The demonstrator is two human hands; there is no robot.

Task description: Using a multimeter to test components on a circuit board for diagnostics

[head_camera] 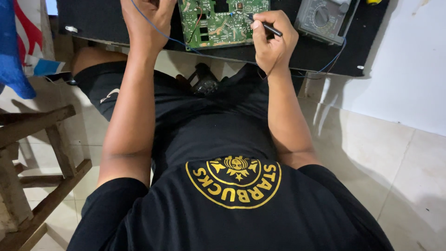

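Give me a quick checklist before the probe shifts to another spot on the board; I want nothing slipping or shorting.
1. Black probe firmly held in right hand: ok, fingers wrap it like a pen.
2. Probe tip resting on the green circuit board: ok, it reaches the board's right part; the exact contact point cannot be told.
3. Left hand steady at the board's left edge with the thin blue wire: cannot tell, its fingers are cut off by the frame.
4. Grey meter within sight: ok, right of the board; reading cannot be told.
5. Board flat on black mat: ok.
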